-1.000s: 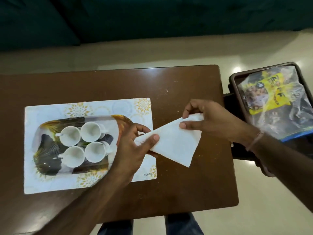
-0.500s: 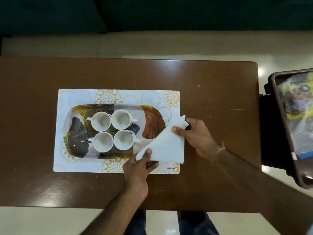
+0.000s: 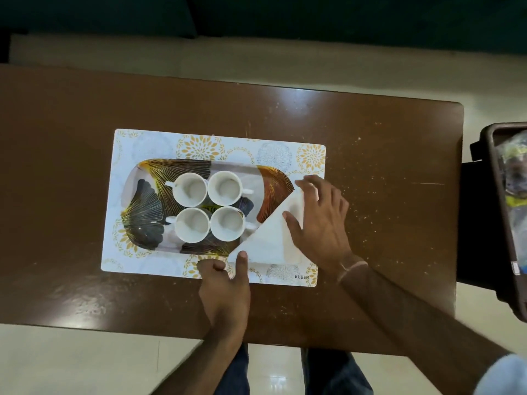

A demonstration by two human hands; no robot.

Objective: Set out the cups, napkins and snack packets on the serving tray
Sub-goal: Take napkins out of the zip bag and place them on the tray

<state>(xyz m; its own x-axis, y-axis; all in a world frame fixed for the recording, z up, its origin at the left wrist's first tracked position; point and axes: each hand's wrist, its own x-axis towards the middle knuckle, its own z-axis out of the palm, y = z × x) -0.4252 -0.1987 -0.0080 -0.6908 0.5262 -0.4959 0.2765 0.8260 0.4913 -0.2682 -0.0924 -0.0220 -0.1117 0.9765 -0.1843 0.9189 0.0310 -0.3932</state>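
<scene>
A serving tray (image 3: pixel 148 195) with a gold and dark leaf pattern lies on a white placemat (image 3: pixel 142 143). Several white cups (image 3: pixel 190 190) stand in a tight square at its middle. A white napkin (image 3: pixel 265 240), folded into a triangle, lies over the tray's right end. My right hand (image 3: pixel 319 223) rests flat on the napkin's right side with fingers spread. My left hand (image 3: pixel 225 283) touches the napkin's lower left corner with one fingertip, the other fingers curled.
The placemat lies on a brown wooden table (image 3: pixel 370 166). At the right edge of view a dark brown crate (image 3: pixel 496 223) holds plastic snack packets (image 3: pixel 516 178). Pale floor tiles and my legs show below the table's front edge.
The napkin came from mid-air right of the tray down onto the tray's right end. Both hands went from pinching its corners to pressing it flat. The camera turned left and down.
</scene>
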